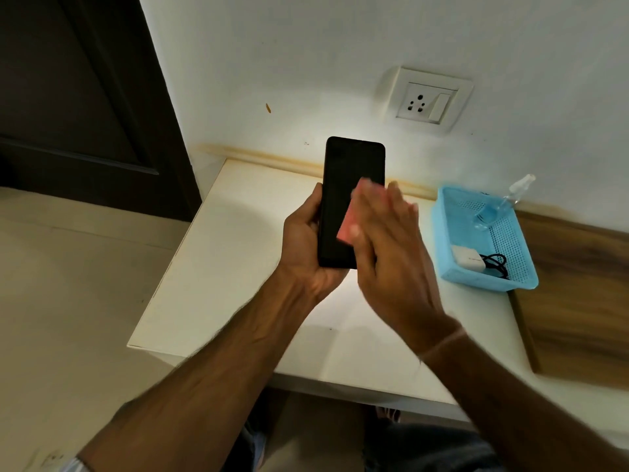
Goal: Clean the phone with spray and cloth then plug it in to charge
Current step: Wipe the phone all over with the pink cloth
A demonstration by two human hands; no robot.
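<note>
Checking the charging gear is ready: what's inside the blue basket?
The blue basket holds a white charger adapter with a coiled black cable at its near end, and a clear spray bottle leaning out over the far rim. The cable's plug end is not discernible.

A white wall (306, 46) carries a socket plate (427, 98) at one o'clock; dark wooden door (68, 97) at ten; cream surface (238, 267) below, lit brightly.
</note>
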